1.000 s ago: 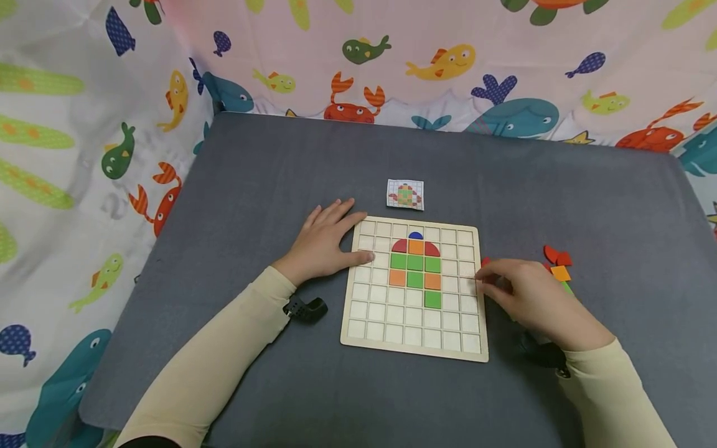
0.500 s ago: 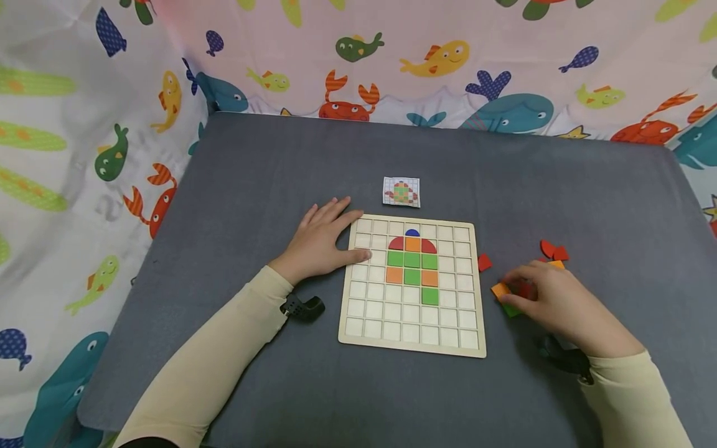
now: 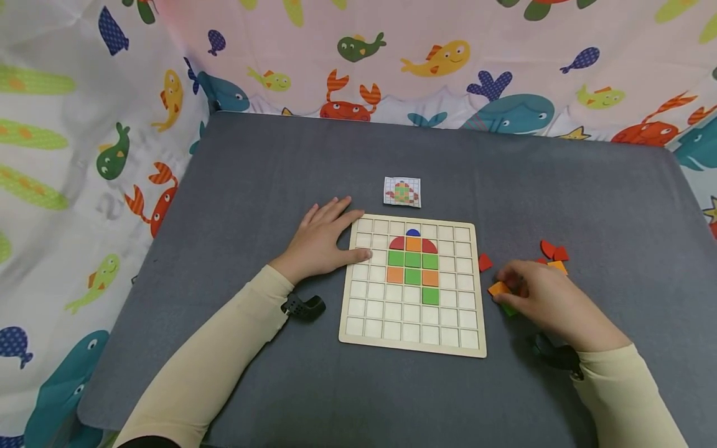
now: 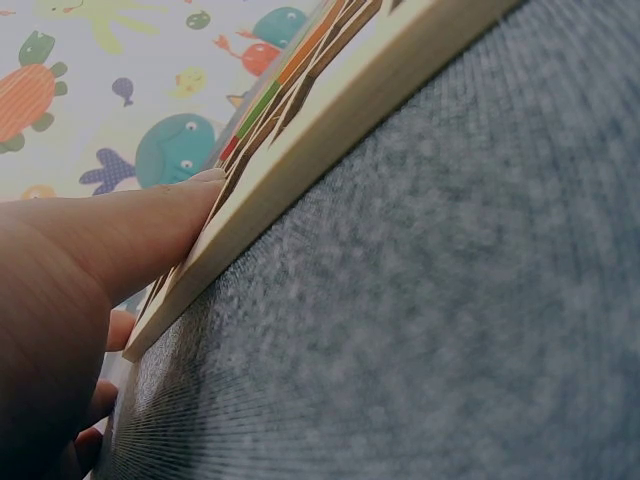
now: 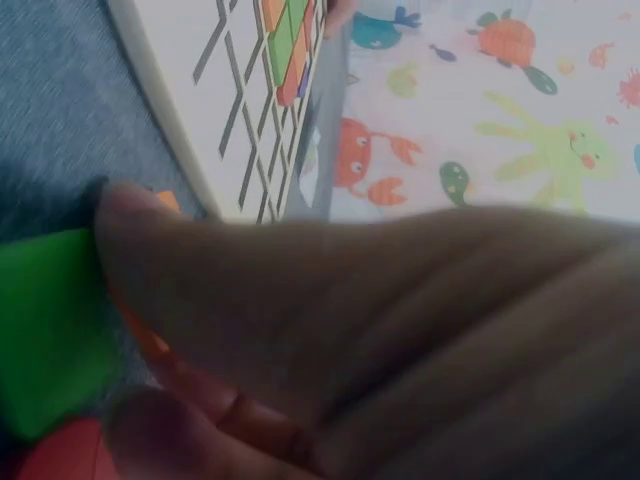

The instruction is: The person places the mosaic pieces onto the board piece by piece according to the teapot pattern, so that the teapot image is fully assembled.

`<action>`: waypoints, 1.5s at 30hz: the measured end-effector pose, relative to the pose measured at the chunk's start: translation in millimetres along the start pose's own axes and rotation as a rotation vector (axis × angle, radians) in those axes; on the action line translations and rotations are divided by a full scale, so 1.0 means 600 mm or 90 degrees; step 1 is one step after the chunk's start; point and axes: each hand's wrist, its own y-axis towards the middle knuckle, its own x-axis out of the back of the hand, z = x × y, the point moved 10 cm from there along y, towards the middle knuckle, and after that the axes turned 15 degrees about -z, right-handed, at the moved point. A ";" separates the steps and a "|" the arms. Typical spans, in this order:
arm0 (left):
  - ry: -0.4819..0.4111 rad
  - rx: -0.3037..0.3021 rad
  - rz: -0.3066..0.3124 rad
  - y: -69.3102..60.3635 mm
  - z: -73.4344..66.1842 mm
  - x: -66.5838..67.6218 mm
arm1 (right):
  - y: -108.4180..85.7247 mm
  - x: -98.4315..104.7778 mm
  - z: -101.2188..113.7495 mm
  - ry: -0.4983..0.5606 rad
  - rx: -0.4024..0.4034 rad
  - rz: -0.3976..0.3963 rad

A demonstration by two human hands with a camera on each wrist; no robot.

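A wooden grid board (image 3: 358, 311) lies on the grey table, with square and rounded tiles set in its upper middle: green (image 3: 412, 277), orange (image 3: 394, 274), red and one blue half-round. My left hand (image 3: 319, 239) rests at the board's upper left corner, thumb (image 4: 165, 225) lying across the edge and fingers spread on the cloth. Off the board's right side, my right hand (image 3: 543, 302) pinches an orange square tile (image 3: 498, 289) between thumb and fingers. A loose green tile (image 5: 55, 330) lies just under it; the hand partly hides both.
A small printed card (image 3: 401, 192) with a coloured grid pattern lies beyond the board. Several red pieces (image 3: 548, 249) and another orange tile (image 3: 557, 267) lie behind the right hand. A red piece (image 3: 485, 262) sits by the board's right edge. A sea-animal curtain hangs behind the table.
My right hand has drawn back from the board's right edge to the loose tiles and now has the orange tile at its fingertips. The left hand stays at the board's corner.
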 end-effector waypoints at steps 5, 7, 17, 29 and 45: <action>-0.001 0.000 0.002 -0.001 -0.001 0.003 | 0.008 0.008 0.035 0.013 0.047 -0.029; -0.001 0.000 0.003 0.000 -0.002 0.003 | 0.013 0.010 0.048 0.018 0.059 -0.035; -0.001 0.000 0.007 0.001 -0.002 -0.001 | 0.039 -0.007 0.122 0.045 0.129 -0.014; -0.004 0.004 0.002 0.002 -0.001 0.002 | 0.053 -0.062 0.207 0.094 0.212 0.049; 0.001 0.006 0.005 0.001 -0.002 0.001 | 0.049 -0.096 0.218 0.116 0.237 0.066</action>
